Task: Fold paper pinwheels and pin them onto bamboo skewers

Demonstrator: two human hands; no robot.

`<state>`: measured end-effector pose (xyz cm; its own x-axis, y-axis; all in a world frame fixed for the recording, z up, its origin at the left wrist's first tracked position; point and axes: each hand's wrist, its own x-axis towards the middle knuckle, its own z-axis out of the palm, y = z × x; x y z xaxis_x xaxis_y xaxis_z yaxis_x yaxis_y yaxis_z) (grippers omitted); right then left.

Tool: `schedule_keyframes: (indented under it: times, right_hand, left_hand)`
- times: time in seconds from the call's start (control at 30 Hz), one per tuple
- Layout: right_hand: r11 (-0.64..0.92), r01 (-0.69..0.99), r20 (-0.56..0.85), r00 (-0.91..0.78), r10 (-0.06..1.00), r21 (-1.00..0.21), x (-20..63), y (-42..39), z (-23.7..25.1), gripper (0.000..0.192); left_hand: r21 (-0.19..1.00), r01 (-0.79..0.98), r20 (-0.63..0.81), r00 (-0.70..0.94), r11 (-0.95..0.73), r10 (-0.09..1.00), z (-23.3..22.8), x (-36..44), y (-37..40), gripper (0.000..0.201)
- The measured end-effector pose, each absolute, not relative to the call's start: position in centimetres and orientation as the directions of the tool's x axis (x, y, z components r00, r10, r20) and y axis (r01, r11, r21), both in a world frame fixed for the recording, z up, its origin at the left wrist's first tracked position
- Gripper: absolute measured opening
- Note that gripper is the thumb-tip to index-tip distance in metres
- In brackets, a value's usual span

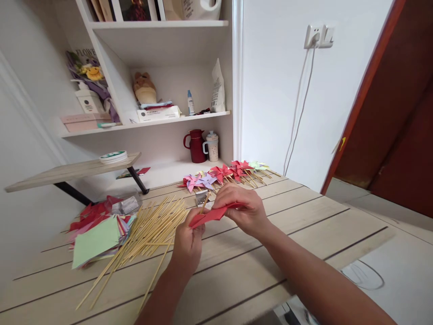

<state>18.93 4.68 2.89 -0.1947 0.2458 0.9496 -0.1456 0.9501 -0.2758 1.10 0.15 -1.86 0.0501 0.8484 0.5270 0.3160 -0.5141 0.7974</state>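
Observation:
A folded piece of red paper (210,216) stretches between my two hands above the table. My left hand (188,239) pinches its left end, fingers closed. At the right end, my right hand (246,211) grips the paper with curled fingers. A thin wooden stick (204,202) rises beside my left thumb; its lower part is hidden, so I cannot tell how it is held. Just behind the hands sits a small open box (202,198), partly covered. Beyond it lie several finished paper pinwheels (221,173) on sticks, in red, pink, purple and green.
Many loose wooden sticks (158,228) are heaped left of my hands. Colored paper sheets (96,241), light green on top, lie farther left, near a clear plastic packet (126,205). A small raised shelf (74,171) stands behind them. A red jug (197,146) and a cup (213,146) stand at the back.

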Motion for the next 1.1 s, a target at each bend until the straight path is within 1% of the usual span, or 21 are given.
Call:
schedule_keyframes:
  times: [0.1, 0.2, 0.37, 0.53, 0.67, 0.8, 0.9, 1.0, 1.1]
  right_hand:
    - [0.950, -0.136, 0.947, -0.204, 0.249, -0.280, 18.99, 4.65, 2.84, 0.009]
    - [0.952, -0.137, 0.950, -0.197, 0.244, -0.273, 18.99, 4.62, 2.87, 0.009]
    - [0.959, -0.129, 0.955, -0.192, 0.226, -0.253, 18.90, 4.46, 3.02, 0.008]
    - [0.967, -0.128, 0.960, -0.200, 0.193, -0.221, 18.85, 4.41, 3.07, 0.011]
    - [0.971, -0.134, 0.967, -0.186, 0.171, -0.198, 18.91, 4.35, 3.17, 0.014]
    - [0.977, -0.130, 0.970, -0.197, 0.142, -0.169, 18.98, 4.14, 3.34, 0.017]
    - [0.980, -0.118, 0.970, -0.201, 0.135, -0.161, 18.97, 4.05, 3.44, 0.017]
    - [0.983, -0.133, 0.978, -0.181, 0.101, -0.126, 18.92, 4.03, 3.58, 0.014]
    - [0.985, -0.143, 0.983, -0.165, 0.078, -0.102, 18.90, 3.91, 3.75, 0.011]
  left_hand:
    - [0.779, 0.358, 0.542, 0.025, -0.514, 0.840, -1.87, 1.14, 0.08, 0.038]
    - [0.737, 0.413, 0.582, 0.017, -0.536, 0.813, -1.88, 1.10, 0.03, 0.036]
    - [0.666, 0.475, 0.630, 0.053, -0.575, 0.775, -2.04, 1.07, 0.11, 0.034]
    - [0.709, 0.419, 0.604, 0.053, -0.566, 0.795, -2.59, 1.13, 0.20, 0.040]
    - [0.725, 0.409, 0.593, 0.040, -0.554, 0.804, -2.59, 1.26, -0.04, 0.044]
    - [0.760, 0.326, 0.577, 0.058, -0.562, 0.815, -2.49, 1.43, -0.10, 0.047]
    - [0.785, 0.267, 0.558, 0.088, -0.559, 0.826, -2.65, 1.59, -0.15, 0.046]
    - [0.792, 0.258, 0.545, 0.111, -0.554, 0.831, -2.85, 1.76, -0.25, 0.042]
    - [0.802, 0.217, 0.555, 0.071, -0.556, 0.829, -2.68, 1.74, -0.09, 0.042]
